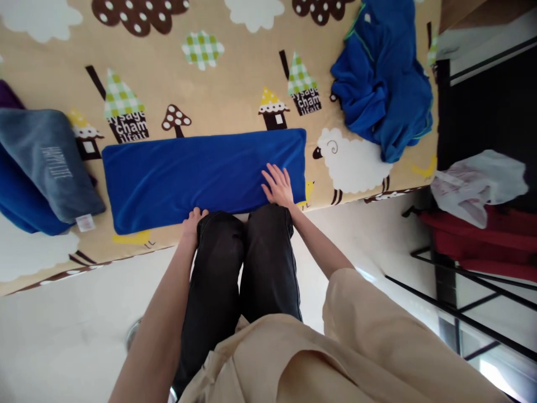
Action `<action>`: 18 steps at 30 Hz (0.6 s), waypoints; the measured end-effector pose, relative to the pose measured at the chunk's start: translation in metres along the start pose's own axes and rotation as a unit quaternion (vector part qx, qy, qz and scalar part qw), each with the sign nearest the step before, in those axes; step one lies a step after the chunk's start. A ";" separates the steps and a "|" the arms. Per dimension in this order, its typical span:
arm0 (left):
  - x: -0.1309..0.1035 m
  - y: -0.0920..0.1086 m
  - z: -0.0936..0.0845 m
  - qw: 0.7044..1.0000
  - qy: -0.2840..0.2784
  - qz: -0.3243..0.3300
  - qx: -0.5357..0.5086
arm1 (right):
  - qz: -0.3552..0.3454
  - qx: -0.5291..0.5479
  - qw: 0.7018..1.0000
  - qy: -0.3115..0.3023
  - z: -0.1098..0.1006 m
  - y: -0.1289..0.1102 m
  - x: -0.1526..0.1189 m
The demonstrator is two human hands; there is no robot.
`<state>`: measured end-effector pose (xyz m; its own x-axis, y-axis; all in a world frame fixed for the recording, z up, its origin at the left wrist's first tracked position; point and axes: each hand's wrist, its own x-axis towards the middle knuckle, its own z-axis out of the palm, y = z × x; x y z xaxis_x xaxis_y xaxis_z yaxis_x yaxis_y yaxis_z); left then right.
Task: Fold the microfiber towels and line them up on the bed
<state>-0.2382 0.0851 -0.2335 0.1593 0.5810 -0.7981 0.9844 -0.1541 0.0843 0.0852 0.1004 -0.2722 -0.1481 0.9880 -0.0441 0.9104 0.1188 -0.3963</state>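
A blue towel (168, 173), folded into a long flat strip, lies on a beige printed bedspread (235, 84). Near its right end my right hand (279, 189) rests flat on the cloth, fingers spread. My left hand (193, 221) is at the towel's front edge, just left of my knee. Its bent fingertips touch the cloth, slightly apart, and part of that hand is hidden. Small wrinkles run through the towel close to the left fingers.
Crumpled blue cloth (386, 84) with green edging lies at the back right. Folded grey-blue cloth (50, 162) lies over blue cloth at the left. Beyond the bed's right end are a white plastic bag (482, 182), a red cloth item (486, 240) and black metal rails (474, 302).
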 end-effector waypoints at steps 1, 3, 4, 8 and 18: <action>0.001 -0.001 0.001 1.000 0.001 0.002 0.000 | 0.060 0.003 0.997 0.041 0.002 0.010 -0.016; 0.001 -0.003 0.002 1.000 0.003 0.005 0.000 | 0.200 0.015 0.970 0.138 0.002 0.030 -0.045; 0.001 -0.004 0.002 1.000 0.007 0.009 -0.001 | 0.257 0.030 0.951 0.172 0.001 0.039 -0.058; 0.001 -0.007 0.005 0.999 0.036 0.019 -0.024 | 0.365 0.162 0.900 0.173 -0.009 0.064 -0.088; -0.024 -0.043 0.026 0.974 0.195 0.094 -0.066 | 0.447 0.334 0.816 0.153 -0.018 0.077 -0.082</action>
<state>-0.2861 0.0570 -0.2337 0.3279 0.8157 -0.4765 0.9322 -0.1978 0.3030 0.1745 0.0303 -0.2831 0.6561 0.6415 -0.3976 0.1737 -0.6410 -0.7476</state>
